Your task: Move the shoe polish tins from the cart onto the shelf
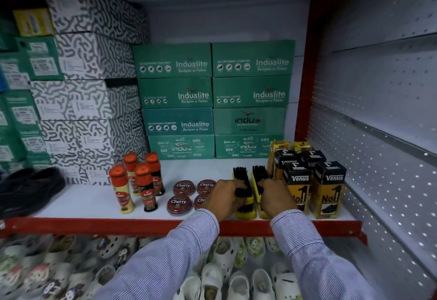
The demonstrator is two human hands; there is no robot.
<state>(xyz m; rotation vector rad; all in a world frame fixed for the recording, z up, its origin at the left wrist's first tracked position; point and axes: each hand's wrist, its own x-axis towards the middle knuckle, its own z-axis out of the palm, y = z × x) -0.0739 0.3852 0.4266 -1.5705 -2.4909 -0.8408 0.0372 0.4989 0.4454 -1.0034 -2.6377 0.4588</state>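
Lying just left of the left hand's fingers point(234, 185): Cherry tins point(183, 187).

Front-right tin point(199, 201) half hidden behind the left hand point(223, 197), label cut to "Ch", brush handles covered by both hands, bottom-left sandals point(35, 273) blurred

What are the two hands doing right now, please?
Left hand: closed on the left shoe brush.
Right hand: closed on the right shoe brush.
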